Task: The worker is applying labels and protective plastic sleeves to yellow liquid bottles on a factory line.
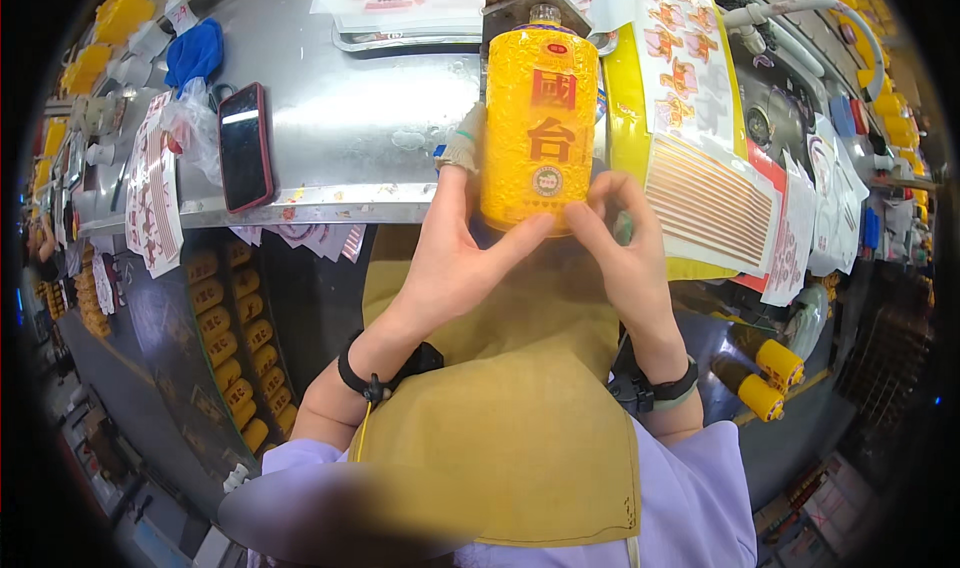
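A yellow bottle (542,158) with a textured surface, large red characters and a round emblem low on its front lies in both my hands at the table's near edge. Its clear glass neck points away from me. My left hand (462,238) wraps the bottle's left side, the thumb along its lower front; a pale finger cover shows on one fingertip. At the lower right corner, my right hand (630,243) has its thumb pressed on the bottle's front and its forefinger bent beside it. Other fingers of both hands are partly hidden behind the bottle.
A phone (246,146) in a red case lies on the metal table (340,118) at left, near a blue cloth (194,52). Sticker sheets (680,53) and a striped sheet (712,203) lie at right. Below stand a crate of yellow bottles (215,320) and several more bottles (762,400).
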The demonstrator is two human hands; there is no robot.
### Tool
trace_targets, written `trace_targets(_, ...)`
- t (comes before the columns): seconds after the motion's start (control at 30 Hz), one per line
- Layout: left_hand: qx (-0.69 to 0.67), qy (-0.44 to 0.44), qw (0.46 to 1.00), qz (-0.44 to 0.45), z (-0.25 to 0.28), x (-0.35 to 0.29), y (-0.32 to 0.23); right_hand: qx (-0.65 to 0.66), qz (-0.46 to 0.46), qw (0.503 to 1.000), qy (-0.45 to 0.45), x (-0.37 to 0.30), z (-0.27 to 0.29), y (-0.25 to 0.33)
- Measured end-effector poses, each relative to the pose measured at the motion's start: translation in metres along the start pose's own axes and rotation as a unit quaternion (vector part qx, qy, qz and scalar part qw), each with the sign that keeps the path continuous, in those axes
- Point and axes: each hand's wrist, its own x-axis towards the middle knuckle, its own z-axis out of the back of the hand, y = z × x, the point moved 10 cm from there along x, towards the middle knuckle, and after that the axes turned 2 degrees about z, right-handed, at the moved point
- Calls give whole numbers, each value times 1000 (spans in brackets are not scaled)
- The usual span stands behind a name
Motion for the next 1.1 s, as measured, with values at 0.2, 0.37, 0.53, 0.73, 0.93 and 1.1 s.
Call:
trace_targets(0.2,10,0,1000,0,-1,0,1,1,9,1000,7,0,0,3)
trace_targets(0.37,-5,-7,1000,0,-2,1,0,2,4,1000,2,0,2,1)
trace_targets(0.53,-3,-14,1000,4,-3,0,0,11,2,1000,10,0,2,-1)
trace_targets(0.73,-1,-16,1000,4,-4,0,1,12,-7,1000,11,0,1,-3)
trace_targets(0.93,-3,-15,1000,4,-3,0,2,2,-4,1000,15,1,0,-1)
trace_targets(1.1,-2,-10,1000,6,-4,0,2,17,-13,1000,8,0,1,-3)
